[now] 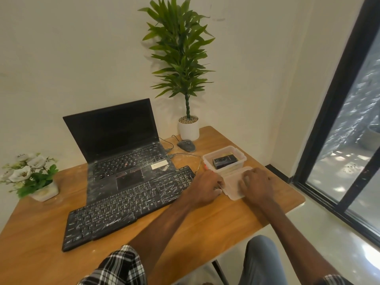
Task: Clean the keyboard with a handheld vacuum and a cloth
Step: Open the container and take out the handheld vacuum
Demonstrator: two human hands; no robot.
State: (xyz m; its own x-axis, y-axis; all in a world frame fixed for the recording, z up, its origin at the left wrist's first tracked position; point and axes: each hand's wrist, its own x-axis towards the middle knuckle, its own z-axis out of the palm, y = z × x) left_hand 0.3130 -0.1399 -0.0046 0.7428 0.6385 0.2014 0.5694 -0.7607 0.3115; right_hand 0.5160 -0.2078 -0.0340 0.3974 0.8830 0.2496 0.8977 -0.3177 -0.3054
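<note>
Wood-grain table point(205, 233), rounded corners. Black full-size keyboard point(127, 206) lies diagonally on it, its far long edge against the laptop's front edge. The keycaps are streaked with white dust and scratchy white marks. The laptop point(123, 153) is open with a dark screen; its matte deck is dusted white too.

Right of the keyboard is a translucent rectangular plastic tub point(207, 159), uncovered, soft rounded rim. Inside it is the handheld vacuum point(225, 160), small, boxy, glossy black.

The matching lid point(231, 188) lies flat on the table, just in front of the tub. Left hand point(205, 188) is at the lid's left edge with fingers curled onto it, gripping the rim. Right hand point(257, 184) sits palm-down on top of the lid, fingers bent. Can't tell if it's clamping or just resting.

Grey wired mouse point(186, 145) sits behind the tub, near a smooth white pot point(188, 128) with a tall leafy plant. White flowers point(26, 173) in a pale square pot at the table's left edge. Plaid sleeve point(121, 266) on the left arm.
</note>
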